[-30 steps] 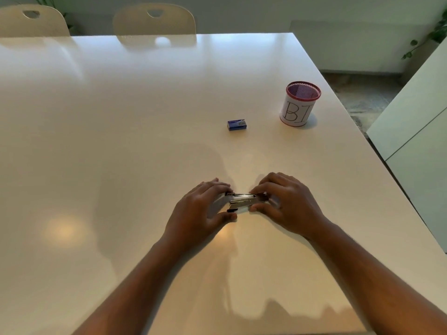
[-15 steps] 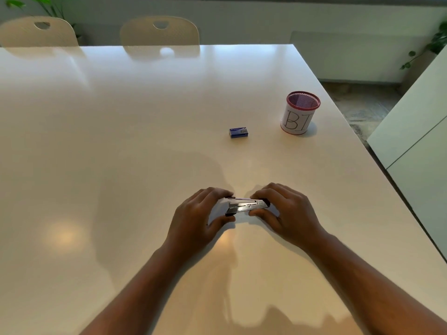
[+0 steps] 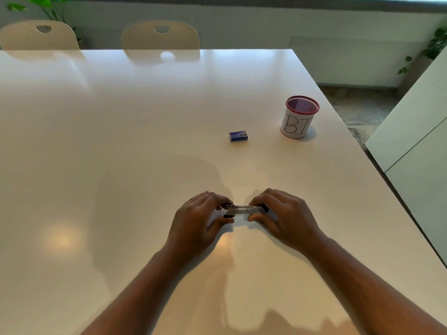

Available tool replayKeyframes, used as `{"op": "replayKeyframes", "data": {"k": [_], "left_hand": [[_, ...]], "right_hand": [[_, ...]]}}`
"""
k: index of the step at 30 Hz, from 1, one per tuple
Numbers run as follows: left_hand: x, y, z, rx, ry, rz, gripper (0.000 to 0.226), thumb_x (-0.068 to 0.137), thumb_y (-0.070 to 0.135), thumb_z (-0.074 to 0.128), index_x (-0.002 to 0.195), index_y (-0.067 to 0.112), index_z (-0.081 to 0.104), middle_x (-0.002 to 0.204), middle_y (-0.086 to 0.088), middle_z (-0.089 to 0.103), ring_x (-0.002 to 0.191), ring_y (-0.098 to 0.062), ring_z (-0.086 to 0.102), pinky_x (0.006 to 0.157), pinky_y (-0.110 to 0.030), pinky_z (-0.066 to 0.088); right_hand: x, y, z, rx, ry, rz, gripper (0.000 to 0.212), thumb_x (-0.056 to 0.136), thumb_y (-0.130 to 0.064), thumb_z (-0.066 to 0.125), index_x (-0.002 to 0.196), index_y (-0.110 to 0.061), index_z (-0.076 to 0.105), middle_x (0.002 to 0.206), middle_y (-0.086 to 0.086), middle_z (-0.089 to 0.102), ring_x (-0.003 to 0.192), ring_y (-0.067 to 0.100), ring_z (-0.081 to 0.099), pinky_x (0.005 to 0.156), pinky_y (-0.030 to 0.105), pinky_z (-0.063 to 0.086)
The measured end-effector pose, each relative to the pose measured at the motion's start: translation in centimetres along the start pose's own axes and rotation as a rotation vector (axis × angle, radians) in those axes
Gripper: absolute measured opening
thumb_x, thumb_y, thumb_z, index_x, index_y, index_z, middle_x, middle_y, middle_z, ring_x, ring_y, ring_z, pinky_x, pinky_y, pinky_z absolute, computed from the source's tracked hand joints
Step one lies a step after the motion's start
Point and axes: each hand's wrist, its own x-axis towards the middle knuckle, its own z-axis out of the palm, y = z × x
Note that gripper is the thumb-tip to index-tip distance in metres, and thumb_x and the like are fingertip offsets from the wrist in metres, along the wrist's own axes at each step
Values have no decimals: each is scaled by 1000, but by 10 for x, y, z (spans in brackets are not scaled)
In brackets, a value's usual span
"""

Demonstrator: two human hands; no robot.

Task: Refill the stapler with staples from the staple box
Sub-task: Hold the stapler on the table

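A wide white tabletop [image 3: 121, 165] fills most of the head view, with two pale chairs [image 3: 159, 36] at its far edge and a mesh pen cup [image 3: 300, 117] marked with letters standing towards the right side. The person's left hand [image 3: 196, 221] and right hand [image 3: 285, 216] meet near the front of the tabletop, each curled round one end of a small metal stapler [image 3: 246, 210] that lies lengthwise between them. On the left, the fingers [image 3: 212, 198] arch over the top while the thumb closes from below; on the right, the fingers wrap over the far end in the same pinching way. The step in hand looks like opening the stapler to expose its magazine, though whether the top has begun to lift cannot be told from this angle. The staple box [image 3: 238, 136], small and blue, sits apart from the hands further up the tabletop, left of the pen cup and apparently shut. The next move likely calls for swinging the stapler's top open with one hand steadying the base, then reaching forward for the staple box.
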Motion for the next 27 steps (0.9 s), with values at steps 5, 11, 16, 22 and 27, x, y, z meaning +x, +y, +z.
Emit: {"op": "replayKeyframes", "data": {"k": [5,11,16,22,27], "left_hand": [[1,1,0,4,-34,16,25,93,41,70,114,31,65,104,17,69,89,-1,61,78,-15,45],[1,-1,0,0,-46,11,27,93,43,69,116,32,63,105,21,65,92,2,58,85,-10,40],[0,-1,0,-1,-28,6,27,93,47,70,115,32,65,105,19,67,93,-3,61,87,-23,47],[0,-1,2,25,-56,11,33,94,58,63,119,38,58,108,26,61,95,1,56,93,-19,43],[0,-4,3,9,-16,41,25,96,51,63,113,33,61,102,22,66,95,1,60,107,-32,47]], "right_hand": [[1,2,-1,4,-8,18,29,98,-49,65,108,-22,67,97,-11,69,79,-7,47,67,12,43],[1,2,0,7,-19,29,32,99,-53,62,110,-23,66,98,-13,68,81,-7,48,69,8,41],[1,2,0,-6,-42,25,32,99,-52,62,111,-23,66,100,-11,70,82,-6,50,67,15,48],[2,1,-2,-9,-43,55,29,98,-51,62,112,-26,64,102,-13,69,83,-5,51,66,18,50],[1,0,-2,-19,-55,49,28,98,-52,63,110,-26,63,99,-13,68,80,-5,48,66,17,48]]}}
